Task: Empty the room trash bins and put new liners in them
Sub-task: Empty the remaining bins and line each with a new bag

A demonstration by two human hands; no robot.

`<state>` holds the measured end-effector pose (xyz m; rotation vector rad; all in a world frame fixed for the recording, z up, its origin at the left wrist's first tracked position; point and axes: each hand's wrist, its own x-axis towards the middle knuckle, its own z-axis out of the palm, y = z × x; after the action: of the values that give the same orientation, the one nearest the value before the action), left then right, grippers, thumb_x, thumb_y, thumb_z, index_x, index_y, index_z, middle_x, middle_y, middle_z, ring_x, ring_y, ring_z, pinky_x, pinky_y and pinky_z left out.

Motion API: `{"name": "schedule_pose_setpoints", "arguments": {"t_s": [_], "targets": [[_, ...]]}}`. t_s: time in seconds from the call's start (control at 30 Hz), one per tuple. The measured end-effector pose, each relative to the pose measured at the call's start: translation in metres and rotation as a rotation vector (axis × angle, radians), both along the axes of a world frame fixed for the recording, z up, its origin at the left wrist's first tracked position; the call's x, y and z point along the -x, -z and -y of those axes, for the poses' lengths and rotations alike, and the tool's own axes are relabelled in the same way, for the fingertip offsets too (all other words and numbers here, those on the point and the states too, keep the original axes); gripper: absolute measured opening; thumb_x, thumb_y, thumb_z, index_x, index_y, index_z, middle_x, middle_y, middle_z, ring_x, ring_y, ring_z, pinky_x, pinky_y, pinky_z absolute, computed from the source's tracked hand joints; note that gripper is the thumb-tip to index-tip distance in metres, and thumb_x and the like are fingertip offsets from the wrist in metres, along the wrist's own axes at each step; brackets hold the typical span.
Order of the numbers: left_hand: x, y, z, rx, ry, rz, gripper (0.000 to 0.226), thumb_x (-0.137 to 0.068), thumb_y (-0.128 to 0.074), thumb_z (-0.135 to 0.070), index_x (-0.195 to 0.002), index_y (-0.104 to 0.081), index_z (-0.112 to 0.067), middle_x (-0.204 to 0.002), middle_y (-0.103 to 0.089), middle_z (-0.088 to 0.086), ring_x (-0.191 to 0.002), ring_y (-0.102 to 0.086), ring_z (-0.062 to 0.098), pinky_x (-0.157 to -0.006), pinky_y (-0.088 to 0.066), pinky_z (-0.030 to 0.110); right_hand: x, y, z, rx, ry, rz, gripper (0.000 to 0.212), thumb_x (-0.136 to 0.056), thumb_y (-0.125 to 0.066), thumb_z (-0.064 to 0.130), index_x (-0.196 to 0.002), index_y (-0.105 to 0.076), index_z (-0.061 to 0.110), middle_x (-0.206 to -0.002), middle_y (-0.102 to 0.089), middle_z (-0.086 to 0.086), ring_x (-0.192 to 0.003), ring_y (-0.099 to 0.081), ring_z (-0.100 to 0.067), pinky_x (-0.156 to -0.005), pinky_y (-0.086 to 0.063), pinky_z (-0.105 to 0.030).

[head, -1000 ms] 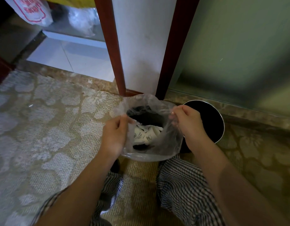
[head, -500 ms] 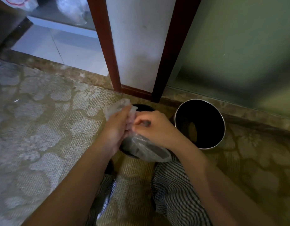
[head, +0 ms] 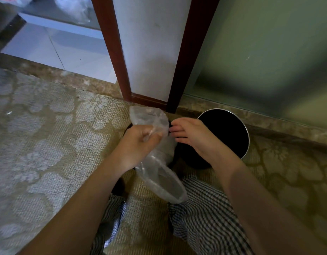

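Observation:
My left hand [head: 138, 144] grips the gathered neck of a clear plastic liner bag [head: 159, 181], whose loose top sticks up above my fist and whose body hangs down toward my knees. My right hand [head: 194, 137] is just right of the bag's top, its fingers stretched out toward the plastic. I cannot tell whether they touch it. A black bin [head: 171, 155] sits under the bag, mostly hidden by it and my hands. To its right stands a second black bin with a silver rim [head: 248, 138], its inside dark.
A red-brown wooden door frame [head: 179, 70] and a greenish glass panel [head: 269, 52] rise right behind the bins. Patterned carpet [head: 39, 144] spreads to the left, and white tile floor [head: 48, 48] lies beyond a stone threshold. My knees in checked trousers [head: 205, 227] are below the bag.
The bag's mouth, held wide by both hands a second ago, is now bunched in my left fist. My right hand has come off the plastic and moved slightly right.

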<state>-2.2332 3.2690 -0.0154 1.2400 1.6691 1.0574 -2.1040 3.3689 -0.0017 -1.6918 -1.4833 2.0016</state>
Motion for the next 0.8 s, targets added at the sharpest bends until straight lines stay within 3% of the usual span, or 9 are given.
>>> {"name": "schedule_pose_setpoints", "arguments": {"t_s": [0.07,0.1,0.23,0.3,0.37,0.47,0.57,0.63,0.8], "targets": [[-0.002,0.0,0.002,0.05,0.07,0.145,0.049,-0.094,-0.056,-0.015,-0.05,-0.035,-0.014,-0.048,-0.032,-0.014,-0.046,-0.03,0.001,-0.051,-0.027,0.013,0.004,0.001,0.004,0.096,0.04,-0.092,0.029,-0.1,-0.044,0.023,-0.118,-0.06,0.007,-0.112,-0.067,-0.011,-0.099,-0.065,-0.02,-0.083,-0.053,-0.028],[-0.001,0.0,0.002,0.087,0.099,0.222,0.048,-0.091,-0.059,-0.025,-0.052,-0.041,-0.004,-0.053,-0.039,-0.004,-0.052,-0.037,0.01,-0.057,-0.032,0.018,0.006,0.002,0.006,0.144,0.079,-0.132,0.031,-0.1,-0.045,0.024,-0.122,-0.058,0.007,-0.113,-0.067,-0.011,-0.099,-0.065,-0.021,-0.082,-0.053,-0.029],[0.004,-0.009,0.004,0.22,0.169,0.42,0.072,-0.073,-0.059,-0.05,-0.082,-0.052,0.021,-0.084,-0.053,0.017,-0.079,-0.046,0.028,-0.075,-0.035,0.039,0.007,0.003,0.006,0.35,0.307,-0.252,0.03,-0.095,-0.055,0.021,-0.12,-0.061,0.007,-0.117,-0.065,-0.016,-0.1,-0.065,-0.025,-0.076,-0.055,-0.032],[0.005,-0.011,0.005,0.271,0.24,0.422,0.071,-0.071,-0.06,-0.049,-0.087,-0.053,0.02,-0.087,-0.054,0.016,-0.082,-0.046,0.028,-0.076,-0.035,0.04,0.004,0.002,0.003,0.426,0.438,-0.294,0.023,-0.093,-0.058,0.018,-0.112,-0.062,0.006,-0.11,-0.065,-0.017,-0.094,-0.064,-0.026,-0.08,-0.053,-0.034],[0.008,-0.01,0.005,0.323,0.308,0.366,0.057,-0.072,-0.06,-0.044,-0.074,-0.055,0.013,-0.076,-0.05,0.009,-0.072,-0.043,0.023,-0.071,-0.034,0.035,0.0,-0.002,-0.001,0.493,0.587,-0.402,0.008,-0.093,-0.057,0.012,-0.097,-0.058,0.005,-0.088,-0.064,-0.014,-0.078,-0.061,-0.02,-0.08,-0.05,-0.028],[0.013,-0.013,0.005,0.381,0.331,0.249,0.034,-0.073,-0.058,-0.037,-0.051,-0.048,-0.013,-0.055,-0.036,0.004,-0.051,-0.033,0.018,-0.054,-0.031,0.027,-0.007,-0.007,-0.006,0.521,0.503,-0.471,0.008,-0.095,-0.051,0.009,-0.089,-0.054,0.006,-0.054,-0.054,-0.002,-0.047,-0.042,-0.004,-0.047,-0.038,-0.015],[0.027,-0.013,0.006,0.438,0.237,0.145,0.041,-0.072,-0.059,-0.047,-0.059,-0.06,-0.008,-0.058,-0.05,0.009,-0.054,-0.044,0.022,-0.058,-0.036,0.031,-0.014,-0.01,-0.01,0.413,0.297,-0.388,0.011,-0.097,-0.046,0.007,-0.097,-0.056,0.003,-0.048,-0.05,0.003,-0.034,-0.033,-0.003,-0.035,-0.022,-0.01],[0.04,-0.009,0.008,0.426,0.083,0.055,0.034,-0.089,-0.059,-0.038,-0.071,-0.071,-0.012,-0.068,-0.066,0.013,-0.063,-0.058,0.023,-0.066,-0.043,0.031,-0.018,-0.01,-0.013,0.267,0.29,-0.327,0.023,-0.094,-0.047,-0.002,-0.115,-0.055,0.003,-0.054,-0.051,0.0,-0.036,-0.036,-0.002,-0.035,-0.027,-0.012],[0.061,-0.008,0.011,0.311,-0.13,-0.188,0.04,-0.096,-0.05,-0.028,-0.071,-0.069,-0.005,-0.073,-0.065,0.028,-0.06,-0.053,0.024,-0.058,-0.036,0.026,-0.04,-0.002,-0.029,-0.418,0.073,0.156,0.047,-0.086,-0.054,-0.006,-0.128,-0.051,0.014,-0.083,-0.056,0.0,-0.062,-0.05,-0.011,-0.057,-0.041,-0.022]]}}
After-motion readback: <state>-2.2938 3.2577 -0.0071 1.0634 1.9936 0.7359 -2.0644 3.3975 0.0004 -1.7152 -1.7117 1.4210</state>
